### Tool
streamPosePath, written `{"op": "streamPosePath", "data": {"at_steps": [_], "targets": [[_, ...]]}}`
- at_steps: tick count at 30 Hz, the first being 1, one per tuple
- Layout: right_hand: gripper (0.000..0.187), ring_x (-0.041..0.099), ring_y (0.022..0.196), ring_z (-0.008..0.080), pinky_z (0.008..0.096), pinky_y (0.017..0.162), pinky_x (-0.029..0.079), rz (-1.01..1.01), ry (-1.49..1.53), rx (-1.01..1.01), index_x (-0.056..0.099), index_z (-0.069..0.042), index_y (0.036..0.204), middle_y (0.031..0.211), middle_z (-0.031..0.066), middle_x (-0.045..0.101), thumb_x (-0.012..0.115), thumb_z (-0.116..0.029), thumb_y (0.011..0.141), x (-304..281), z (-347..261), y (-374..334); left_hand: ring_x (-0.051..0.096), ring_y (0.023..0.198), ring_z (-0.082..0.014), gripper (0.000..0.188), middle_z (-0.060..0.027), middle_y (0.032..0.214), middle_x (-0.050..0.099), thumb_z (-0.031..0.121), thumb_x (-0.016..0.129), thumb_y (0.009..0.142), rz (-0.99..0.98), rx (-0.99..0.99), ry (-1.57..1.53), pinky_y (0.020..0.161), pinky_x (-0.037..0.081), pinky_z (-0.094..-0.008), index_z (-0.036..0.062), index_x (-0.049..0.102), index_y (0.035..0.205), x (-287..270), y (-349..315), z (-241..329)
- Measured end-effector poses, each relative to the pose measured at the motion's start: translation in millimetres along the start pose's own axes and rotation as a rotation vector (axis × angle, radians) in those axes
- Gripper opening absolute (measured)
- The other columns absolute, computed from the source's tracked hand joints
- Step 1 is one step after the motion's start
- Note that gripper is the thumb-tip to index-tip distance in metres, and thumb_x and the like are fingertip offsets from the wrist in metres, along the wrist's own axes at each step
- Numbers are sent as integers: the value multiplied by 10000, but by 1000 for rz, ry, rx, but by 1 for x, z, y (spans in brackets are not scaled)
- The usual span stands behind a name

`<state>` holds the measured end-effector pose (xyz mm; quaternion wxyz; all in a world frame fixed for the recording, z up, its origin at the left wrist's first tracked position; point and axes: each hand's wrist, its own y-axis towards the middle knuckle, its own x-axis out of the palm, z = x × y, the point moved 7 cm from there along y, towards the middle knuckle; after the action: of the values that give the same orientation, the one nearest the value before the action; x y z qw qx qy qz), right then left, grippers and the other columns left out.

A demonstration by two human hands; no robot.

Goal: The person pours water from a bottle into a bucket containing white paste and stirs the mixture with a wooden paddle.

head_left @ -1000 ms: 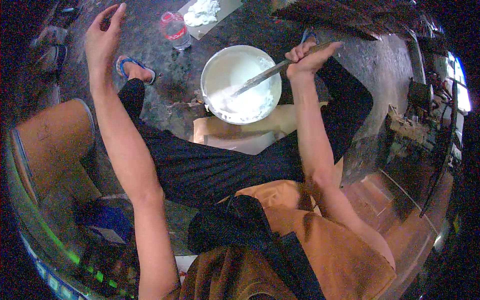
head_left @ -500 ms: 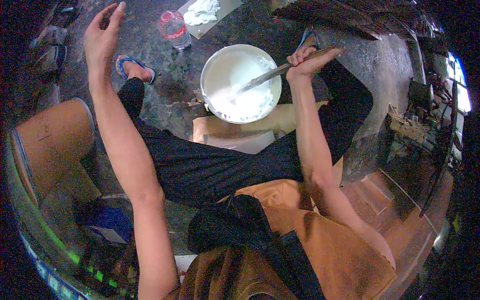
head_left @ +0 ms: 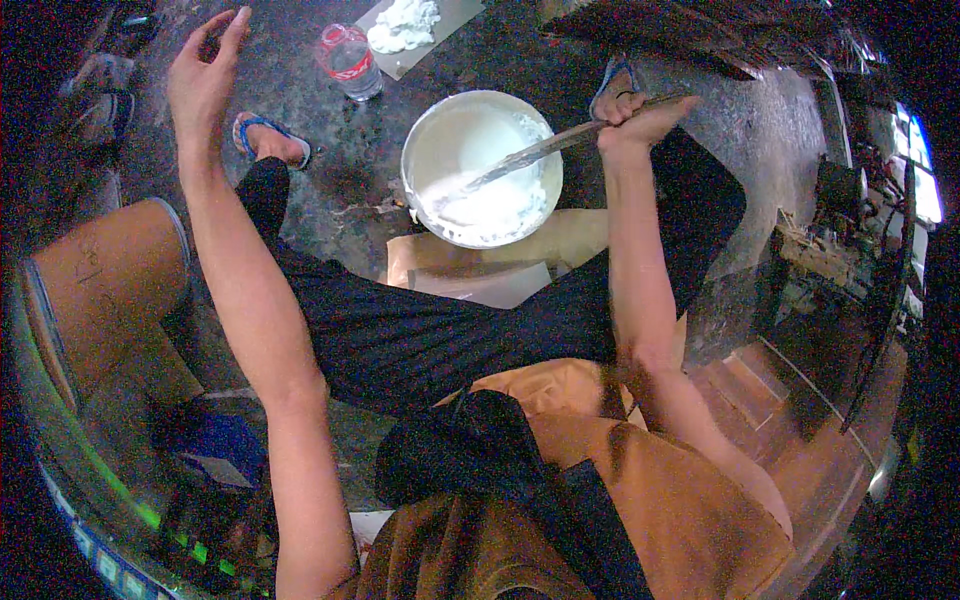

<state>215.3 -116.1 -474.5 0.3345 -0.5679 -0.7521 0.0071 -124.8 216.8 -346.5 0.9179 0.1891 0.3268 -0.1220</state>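
A white bucket (head_left: 407, 165) stands on the dark floor between my feet, with thick white paste (head_left: 495, 212) inside it. My right hand (head_left: 640, 122) is wrapped round the upper part of a long wooden stick (head_left: 545, 150), which slants down over the bucket's right rim. The lower end of the stick dips into the paste, so its tip is hidden. Far to the left, my left hand (head_left: 203, 80) is raised with its thumb and fingers apart, holding nothing. The clear plastic bottle (head_left: 350, 62) with a red label is the nearest thing to its right.
Beyond the bottle, a heap of white paste (head_left: 403, 24) lies on a flat sheet (head_left: 440, 40). Brown cardboard (head_left: 400, 262) lies between the bucket and my legs. At left stands a brown drum (head_left: 115, 265). Wooden pieces (head_left: 820, 250) and clutter fill the right side.
My right hand has moved a little to the right with the stick, whose slant over the bucket is now somewhat flatter. The left hand has hardly moved.
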Motion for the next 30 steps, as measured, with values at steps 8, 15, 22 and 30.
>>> {"op": "streamPosePath", "data": {"at_steps": [8,15,22,30], "targets": [[764,215,346,143,264,380,204,0,38,-36,255,-159,535,443,-7,256,247,-912,662,14,0,-15,609,911,-109,425,-60,983,680,356,670,839,-18,9,-73,840,451,-242,33,639,1113,1,2,-7],[769,218,358,130,267,387,182,49,-61,13,259,-163,521,431,-17,245,256,-922,647,7,35,-23,612,906,-107,415,-61,979,682,333,667,844,-39,-4,-131,834,451,-235,29,631,1125,1,-1,-6],[766,214,346,144,280,389,178,113,-65,26,244,-167,500,414,-12,242,222,-916,663,0,26,-12,603,922,-105,429,-67,984,682,353,667,838,-13,6,-81,848,443,-243,31,636,1120,0,-1,3],[760,226,332,153,282,379,183,42,22,22,227,-161,501,424,11,268,165,-894,693,3,0,-8,608,921,-109,421,-62,990,681,363,668,838,3,-11,-13,839,448,-245,50,641,1119,3,-6,9]]}}
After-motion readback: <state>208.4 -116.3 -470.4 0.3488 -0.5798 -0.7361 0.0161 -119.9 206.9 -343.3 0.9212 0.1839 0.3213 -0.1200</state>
